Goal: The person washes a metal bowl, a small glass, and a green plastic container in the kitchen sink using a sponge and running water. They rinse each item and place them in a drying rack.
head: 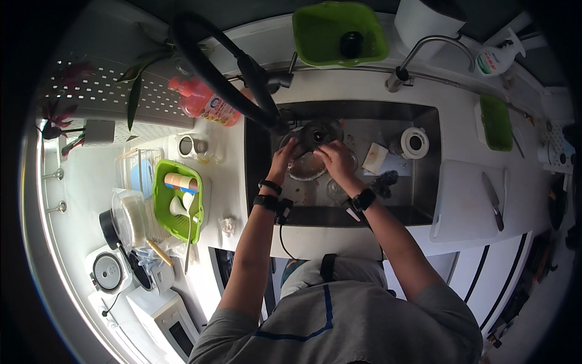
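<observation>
Over the left half of the sink, my left hand (283, 157) grips the left side of a round bowl (308, 169). The bowl has a pale rim and looks pinkish inside. My right hand (335, 159) is at the bowl's right side, its fingers bent over the edge. Just beyond my fingers is a dark round piece with a black centre (318, 135); whether it is a lid or the drain is unclear. Shadow and my fingers hide part of both. A clear round dish (336, 189) lies below my right wrist.
The sink (420, 200) also holds a sponge (375, 158), a white ring-shaped part (414, 143) and a dark mesh scrubber (385, 184). A black faucet (259, 91) arches over its left. A knife (493, 200) lies on the white cutting board (464, 200) at right; a green basket (200, 227) stands left.
</observation>
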`<move>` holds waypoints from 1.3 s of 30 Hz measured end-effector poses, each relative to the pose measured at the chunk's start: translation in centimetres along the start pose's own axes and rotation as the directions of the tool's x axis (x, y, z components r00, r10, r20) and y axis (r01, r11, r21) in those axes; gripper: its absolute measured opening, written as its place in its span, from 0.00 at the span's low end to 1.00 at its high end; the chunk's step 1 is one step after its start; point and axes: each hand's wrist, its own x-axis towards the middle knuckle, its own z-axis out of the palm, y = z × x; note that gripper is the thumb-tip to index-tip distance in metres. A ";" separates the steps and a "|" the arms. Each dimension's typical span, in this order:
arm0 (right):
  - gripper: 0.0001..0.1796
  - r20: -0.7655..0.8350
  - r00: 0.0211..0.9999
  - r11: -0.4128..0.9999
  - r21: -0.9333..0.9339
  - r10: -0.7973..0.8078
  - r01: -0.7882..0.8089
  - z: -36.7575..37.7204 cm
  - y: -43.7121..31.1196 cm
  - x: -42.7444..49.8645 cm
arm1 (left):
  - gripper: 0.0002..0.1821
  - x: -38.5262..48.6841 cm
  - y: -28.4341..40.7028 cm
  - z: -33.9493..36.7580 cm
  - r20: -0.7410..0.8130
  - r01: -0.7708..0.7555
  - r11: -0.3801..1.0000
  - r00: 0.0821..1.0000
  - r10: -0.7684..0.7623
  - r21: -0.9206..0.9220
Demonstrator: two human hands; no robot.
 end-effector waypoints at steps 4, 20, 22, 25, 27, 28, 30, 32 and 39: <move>0.14 0.245 0.902 0.689 0.583 0.357 -0.431 0.3 2.4 -0.2 | 0.26 -1.2 1.3 0.6 -0.034 -0.178 0.983 0.984 0.177 -0.040; 0.15 0.373 0.843 0.415 0.746 0.387 -0.521 -0.4 1.2 0.4 | 0.17 -2.4 1.0 1.0 -0.048 -0.517 0.742 0.806 0.589 0.426; 0.15 0.347 0.859 0.477 0.723 0.376 -0.500 -0.6 1.1 0.6 | 0.15 -2.4 1.1 1.0 -0.083 -0.489 0.853 0.857 0.509 0.184; 0.15 0.349 0.864 0.543 0.674 0.363 -0.501 -1.0 1.0 0.5 | 0.12 -2.0 1.2 0.9 -0.062 -0.272 0.926 0.962 0.265 -0.261; 0.15 0.360 0.867 0.557 0.665 0.345 -0.498 -1.2 0.7 0.4 | 0.11 -1.7 1.2 0.7 -0.071 -0.209 0.926 0.978 0.196 -0.313; 0.15 0.362 0.871 0.550 0.676 0.331 -0.490 -1.2 0.6 0.5 | 0.11 -1.6 1.3 0.7 -0.084 -0.215 0.934 0.976 0.199 -0.286; 0.15 0.352 0.881 0.527 0.707 0.316 -0.472 -1.2 0.5 0.4 | 0.11 -1.5 1.4 0.8 -0.102 -0.214 0.939 0.976 0.193 -0.268; 0.15 0.333 0.890 0.479 0.754 0.311 -0.450 -1.0 0.5 0.4 | 0.10 -1.5 1.5 1.0 -0.124 -0.232 0.943 0.970 0.208 -0.238; 0.16 0.560 0.736 -0.013 0.799 0.381 -0.601 -0.7 2.2 -0.5 | 0.03 -0.5 1.0 1.1 -0.069 -0.173 0.873 0.985 0.160 -0.456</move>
